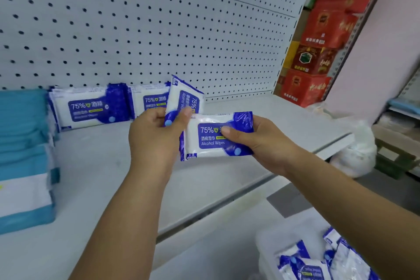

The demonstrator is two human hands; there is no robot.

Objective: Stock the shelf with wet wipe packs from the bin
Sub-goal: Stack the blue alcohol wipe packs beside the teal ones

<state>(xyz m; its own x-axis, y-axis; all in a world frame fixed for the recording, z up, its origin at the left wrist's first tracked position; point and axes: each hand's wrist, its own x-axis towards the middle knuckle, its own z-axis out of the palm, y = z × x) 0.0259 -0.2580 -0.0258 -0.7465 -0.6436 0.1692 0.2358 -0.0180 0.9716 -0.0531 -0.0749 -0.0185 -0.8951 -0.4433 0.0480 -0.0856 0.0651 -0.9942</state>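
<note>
Both hands hover over the white shelf (95, 166), each with a blue-and-white alcohol wipe pack. My left hand (154, 136) grips one pack (184, 98) turned on end, its label running vertically. My right hand (261, 143) holds a second pack (211, 141) flat and facing me, thumb on its label. Two rows of the same packs (91, 107) stand upright against the pegboard at the shelf's back, the second row (151, 100) partly hidden by my left hand. The white bin (272, 241) at bottom right holds several more packs (302, 266).
Teal-and-white packages (22, 154) are stacked at the shelf's left end. Red cartons (322, 52) are piled behind the shelf's right end. A white plastic bag (356, 152) lies on the floor beyond the shelf edge. The pegboard back wall (159, 29) rises behind the shelf.
</note>
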